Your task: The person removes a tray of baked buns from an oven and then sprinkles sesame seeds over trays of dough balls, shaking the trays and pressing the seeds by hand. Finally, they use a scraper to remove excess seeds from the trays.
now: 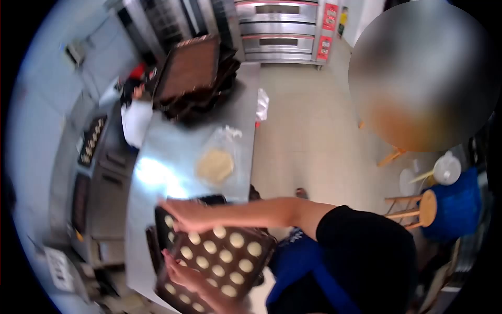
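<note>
Two hands at one load. A steel bench (157, 172) runs long, with a stack of empty dark trays (191, 73) at its far end. The held tray (225, 256) hangs tilted over a second filled tray (159, 233) at the near edge. The right hand (180, 213) clamps its far rim and the left hand (180, 269) the near rim, fingers curled. A bagged dough lump (214, 165) lies mid-bench. Pale dough rounds (236, 240) fill the held tray in rows. Judgement: level it and grip evenly, or the rounds slide.
</note>
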`<state>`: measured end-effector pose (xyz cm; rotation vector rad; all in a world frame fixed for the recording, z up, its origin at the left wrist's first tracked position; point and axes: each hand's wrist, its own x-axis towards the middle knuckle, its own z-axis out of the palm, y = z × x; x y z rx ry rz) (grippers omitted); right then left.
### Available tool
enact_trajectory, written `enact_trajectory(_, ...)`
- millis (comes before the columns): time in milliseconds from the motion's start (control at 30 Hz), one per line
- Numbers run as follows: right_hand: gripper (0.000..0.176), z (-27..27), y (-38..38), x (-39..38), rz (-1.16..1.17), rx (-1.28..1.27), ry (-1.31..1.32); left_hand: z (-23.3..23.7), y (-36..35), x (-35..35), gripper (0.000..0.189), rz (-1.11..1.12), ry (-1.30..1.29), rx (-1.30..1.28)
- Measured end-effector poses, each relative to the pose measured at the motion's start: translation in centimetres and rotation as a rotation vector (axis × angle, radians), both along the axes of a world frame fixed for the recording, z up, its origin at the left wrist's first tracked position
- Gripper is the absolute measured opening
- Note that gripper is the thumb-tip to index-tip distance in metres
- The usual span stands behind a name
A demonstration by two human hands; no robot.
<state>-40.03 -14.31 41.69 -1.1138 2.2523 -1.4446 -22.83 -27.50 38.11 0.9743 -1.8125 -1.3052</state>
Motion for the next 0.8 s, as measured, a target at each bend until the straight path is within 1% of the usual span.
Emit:
enact_trajectory(33,0.080,-1.0,2.8,-0.5,0.130,-0.206,0.194,-3.5,0.1,-2.0,0.049,-0.236,0.218,0.044)
enact_trajectory(67,0.061,0.4,6.6,0.9,0.075,-0.464,0.390,-2.6,4.6,-4.9,0.066,-0.339,0.486,0.322)
enact_trajectory(100,0.054,-1.1,8.9,1.0,0.214,-0.540,0.357,0.2,9.0,-6.6,0.072,-0.739,0.628,0.892)
enact_trajectory(133,0.049,-12.6,1.5,1.6,0.309,-1.128,0.058,-11.0,6.1,-9.8,0.076,-0.862,0.702,0.702)
enact_trajectory(167,0.046,-7.2,10.5,3.7,-0.067,-0.998,-0.117,-7.2,14.2,-12.0,0.080,-0.878,0.648,0.695)
enact_trajectory(200,0.049,-8.9,18.9,-1.1,0.223,-0.338,0.573,-3.1,22.5,-14.3,0.084,-0.895,0.594,0.687)
enact_trajectory(233,0.057,-11.0,21.6,-3.4,0.122,-0.929,0.437,1.1,30.8,-16.6,0.088,-0.913,0.540,0.678)
enact_trajectory(267,0.060,-12.5,30.0,-5.9,0.216,-0.478,0.468,-1.9,32.5,-19.7,0.100,-0.953,0.583,1.199)
enact_trajectory(300,0.061,-13.7,35.3,-8.6,0.130,-0.437,0.556,-1.3,37.5,-21.7,0.103,-0.897,0.481,1.233)
enact_trajectory(333,0.063,-14.5,39.9,-11.1,0.041,-0.389,0.633,-1.7,40.9,-23.8,0.101,-0.961,0.480,1.332)
enact_trajectory(367,0.062,-15.8,44.0,-13.3,-0.047,-0.206,0.718,-2.1,43.7,-25.7,0.099,-1.010,0.475,1.436)
enact_trajectory(400,0.062,-16.7,48.0,-15.1,-0.117,-0.015,0.780,-2.3,46.0,-27.7,0.097,-0.959,0.460,1.580)
enact_trajectory(433,0.062,-16.5,51.9,-17.5,-0.214,0.146,0.721,-2.4,48.2,-29.8,0.095,-0.886,0.455,1.735)
enact_trajectory(467,0.061,-16.6,55.9,-19.7,-0.294,0.318,0.670,-2.3,50.2,-31.9,0.090,-0.974,0.379,1.657)
enact_trajectory(500,0.058,-18.6,59.8,-21.2,-0.509,0.364,0.406,-1.4,52.5,-33.8,0.088,-1.020,0.342,1.627)
enact_trajectory(533,0.055,-20.4,62.7,-22.3,-0.714,0.400,0.134,-0.6,54.3,-36.0,0.085,-1.044,0.305,1.667)
enact_trajectory(567,0.053,-20.4,65.6,-23.6,-0.852,0.321,0.127,-0.1,55.7,-38.2,0.082,-1.057,0.265,1.691)
enact_trajectory(600,0.051,-20.7,68.7,-25.8,-0.981,0.233,0.114,-0.6,57.2,-40.5,0.079,-1.030,0.221,1.667)
enact_trajectory(667,0.037,-18.2,73.6,-29.1,-1.076,0.191,0.182,-2.4,59.8,-45.6,0.071,-0.987,0.114,1.582)
enact_trajectory(700,0.027,-18.4,75.7,-30.4,-1.154,0.210,0.199,-3.7,61.2,-48.0,0.071,-0.932,0.137,1.586)
enact_trajectory(733,0.023,-18.7,77.9,-31.3,-1.195,0.189,0.100,-5.1,62.7,-50.6,0.067,-0.911,0.037,1.642)
enact_trajectory(767,0.024,-19.4,79.9,-31.7,-1.250,0.144,-0.007,-6.3,63.9,-53.1,0.064,-0.889,-0.059,1.700)
enact_trajectory(800,0.024,-20.4,81.5,-31.6,-1.297,0.103,-0.123,-7.1,65.3,-55.5,0.059,-0.852,-0.145,1.703)
